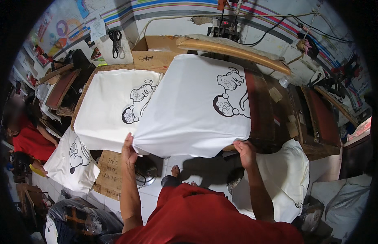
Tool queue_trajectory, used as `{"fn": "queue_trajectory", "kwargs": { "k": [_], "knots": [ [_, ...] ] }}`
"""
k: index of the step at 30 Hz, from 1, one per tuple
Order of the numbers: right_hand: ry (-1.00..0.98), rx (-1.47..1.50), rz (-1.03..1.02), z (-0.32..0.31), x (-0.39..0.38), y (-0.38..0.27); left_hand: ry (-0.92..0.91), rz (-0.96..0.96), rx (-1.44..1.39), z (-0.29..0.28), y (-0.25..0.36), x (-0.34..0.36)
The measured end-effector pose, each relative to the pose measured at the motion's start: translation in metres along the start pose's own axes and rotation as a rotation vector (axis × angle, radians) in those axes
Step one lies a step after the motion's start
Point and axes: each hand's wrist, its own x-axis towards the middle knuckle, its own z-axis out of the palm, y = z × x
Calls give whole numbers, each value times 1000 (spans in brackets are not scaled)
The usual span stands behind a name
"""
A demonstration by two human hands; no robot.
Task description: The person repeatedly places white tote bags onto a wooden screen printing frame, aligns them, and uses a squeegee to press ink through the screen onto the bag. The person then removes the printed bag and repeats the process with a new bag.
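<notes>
A white printed cloth (189, 97) stretches over the table in front of me, with a black cartoon of a cat and a round-headed figure near its right edge. My left hand (129, 151) pinches its near left corner between thumb and fingers. At the near right corner, my right hand (246, 154) is closed on the same cloth's edge. To the left lies a second, creamier cloth (101, 97) with a similar cartoon, partly covered by the one I hold. Another pale cloth (278, 175) hangs beside my right forearm, below the table.
A dark brown board (260, 105) lies right of the cloth. Behind are a cardboard box (152, 57) and a padded wooden bar (238, 53). At far left, a person in red (32, 136) is beside another printed cloth (73, 162). A cardboard sheet (108, 175) stands below.
</notes>
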Motion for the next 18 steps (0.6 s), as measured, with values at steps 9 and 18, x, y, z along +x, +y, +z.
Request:
{"fn": "queue_trajectory", "kwargs": {
  "k": [9,18],
  "knots": [
    [250,-119,208,42,-14,57,-62,178,128,42,84,-33],
    [-208,72,-374,132,-26,-47,100,374,-77,10,166,-49]
  ]
}}
